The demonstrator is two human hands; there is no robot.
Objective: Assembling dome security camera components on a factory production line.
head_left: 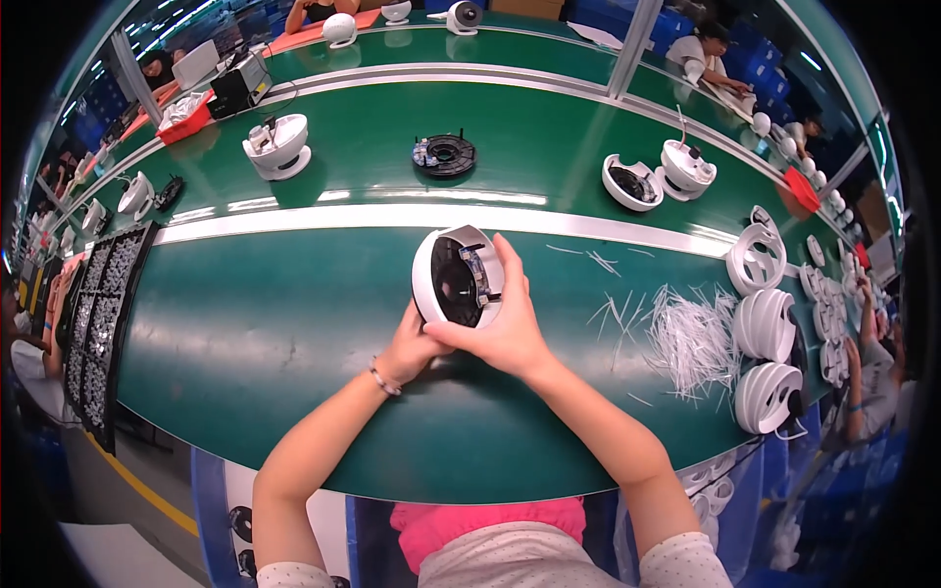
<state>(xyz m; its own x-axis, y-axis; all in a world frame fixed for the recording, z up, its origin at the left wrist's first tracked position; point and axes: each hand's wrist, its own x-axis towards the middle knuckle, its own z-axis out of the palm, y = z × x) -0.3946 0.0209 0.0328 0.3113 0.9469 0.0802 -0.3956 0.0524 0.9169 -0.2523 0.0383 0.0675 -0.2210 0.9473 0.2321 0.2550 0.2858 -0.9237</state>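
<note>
Hands [490, 328] gripping white dome housing [457, 276], opening facing up

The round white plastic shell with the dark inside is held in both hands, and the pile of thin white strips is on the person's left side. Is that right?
Not quite. The round white plastic shell is held by the left hand and right hand, but the pile of thin white strips lies on the person's right, as the head view shows.

I count one white dome housing [457, 276] held up over the green bench, three white shells [766, 338] stacked at its right edge, and one heap of white cable ties [691, 338]. Beyond the rail: one black ring [444, 155], three white housings [277, 146], perhaps more farther off.
</note>
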